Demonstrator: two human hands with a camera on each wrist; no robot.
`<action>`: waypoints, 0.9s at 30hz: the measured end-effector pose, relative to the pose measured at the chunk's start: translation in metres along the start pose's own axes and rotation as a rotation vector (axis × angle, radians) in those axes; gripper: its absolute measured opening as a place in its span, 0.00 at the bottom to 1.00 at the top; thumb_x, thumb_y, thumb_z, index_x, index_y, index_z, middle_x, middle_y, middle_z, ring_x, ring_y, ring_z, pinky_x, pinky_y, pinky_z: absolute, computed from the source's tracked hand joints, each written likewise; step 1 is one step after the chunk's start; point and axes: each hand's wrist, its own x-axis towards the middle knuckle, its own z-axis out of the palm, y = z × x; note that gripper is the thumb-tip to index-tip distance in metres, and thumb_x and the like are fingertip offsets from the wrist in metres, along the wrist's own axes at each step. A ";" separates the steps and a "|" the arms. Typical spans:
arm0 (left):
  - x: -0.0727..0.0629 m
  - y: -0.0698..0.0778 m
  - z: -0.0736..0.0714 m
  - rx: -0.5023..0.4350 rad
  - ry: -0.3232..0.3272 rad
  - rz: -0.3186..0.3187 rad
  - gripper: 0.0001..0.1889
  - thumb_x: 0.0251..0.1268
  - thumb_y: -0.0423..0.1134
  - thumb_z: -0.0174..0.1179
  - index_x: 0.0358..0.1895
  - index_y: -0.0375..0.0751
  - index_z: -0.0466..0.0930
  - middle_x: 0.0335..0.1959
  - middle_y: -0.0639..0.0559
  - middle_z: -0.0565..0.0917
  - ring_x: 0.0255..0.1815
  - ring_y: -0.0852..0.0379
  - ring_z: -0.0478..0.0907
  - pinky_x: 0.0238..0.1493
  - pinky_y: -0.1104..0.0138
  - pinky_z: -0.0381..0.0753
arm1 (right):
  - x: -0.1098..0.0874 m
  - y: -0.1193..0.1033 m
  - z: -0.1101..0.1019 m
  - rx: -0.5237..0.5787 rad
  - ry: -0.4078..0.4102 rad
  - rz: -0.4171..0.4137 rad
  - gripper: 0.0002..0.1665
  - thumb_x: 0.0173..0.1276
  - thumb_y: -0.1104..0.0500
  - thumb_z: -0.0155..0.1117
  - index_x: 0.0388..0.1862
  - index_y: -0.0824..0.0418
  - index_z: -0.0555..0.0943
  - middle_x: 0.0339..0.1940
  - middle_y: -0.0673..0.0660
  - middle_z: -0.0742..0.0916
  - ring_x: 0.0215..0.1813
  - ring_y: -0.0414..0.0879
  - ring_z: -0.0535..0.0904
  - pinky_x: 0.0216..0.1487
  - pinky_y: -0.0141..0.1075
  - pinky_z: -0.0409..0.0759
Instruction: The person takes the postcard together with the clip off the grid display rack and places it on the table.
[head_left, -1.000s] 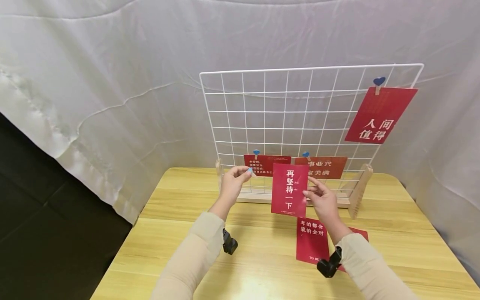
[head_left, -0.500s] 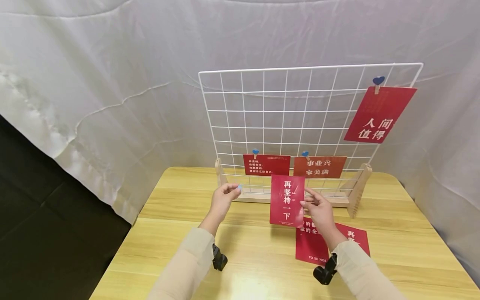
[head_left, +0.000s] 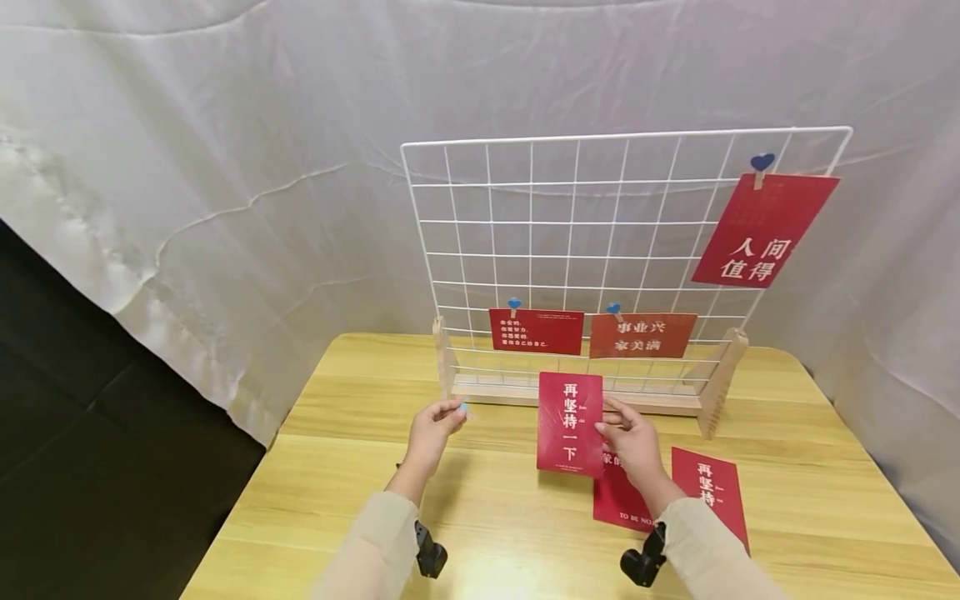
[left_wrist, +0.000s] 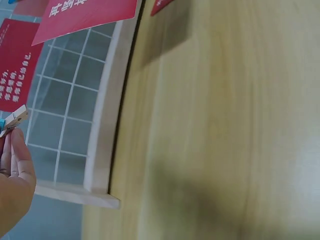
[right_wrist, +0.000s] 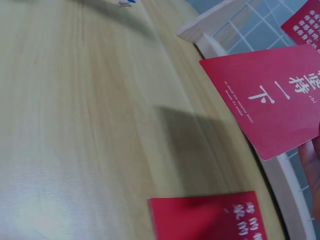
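Note:
In the head view my left hand (head_left: 431,438) pinches a small wooden clothespin (left_wrist: 17,116) with a blue top, a little in front of the grid rack's left end. My right hand (head_left: 632,448) grips the right edge of a red card (head_left: 558,423) with white characters, held upright above the table. Behind the card stands a white wire grid (head_left: 551,242) in a wooden base (head_left: 495,392). Two cards, one dark red (head_left: 534,332) and one orange-red (head_left: 642,336), hang low on it from blue heart clips. A larger red card (head_left: 765,229) hangs at the upper right.
Two more red cards lie on the wooden table (head_left: 345,467): one (head_left: 624,500) partly under my right hand and another (head_left: 712,492) to its right. In the right wrist view a small blue-topped clip (right_wrist: 126,3) shows at the top. Pale curtains (head_left: 300,167) hang behind.
Both hands have come down and towards me, away from the grid. The left hand, with the clothespin, has also moved left, and the held card has dropped lower, uncovering the hanging cards.

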 end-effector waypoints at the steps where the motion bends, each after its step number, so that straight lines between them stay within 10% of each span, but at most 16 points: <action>1: -0.002 -0.002 -0.001 0.002 0.004 -0.009 0.14 0.57 0.34 0.55 0.43 0.26 0.72 0.35 0.45 0.76 0.40 0.49 0.75 0.45 0.67 0.73 | -0.001 0.002 0.001 0.000 -0.004 0.000 0.25 0.53 0.70 0.61 0.53 0.63 0.72 0.26 0.53 0.80 0.22 0.39 0.75 0.20 0.31 0.75; 27: -0.039 -0.056 -0.034 0.097 0.067 -0.166 0.17 0.57 0.37 0.55 0.44 0.25 0.72 0.37 0.44 0.76 0.42 0.49 0.75 0.46 0.63 0.72 | -0.010 0.034 0.012 -0.113 -0.045 0.286 0.25 0.59 0.71 0.54 0.57 0.64 0.68 0.28 0.55 0.77 0.23 0.43 0.72 0.22 0.32 0.75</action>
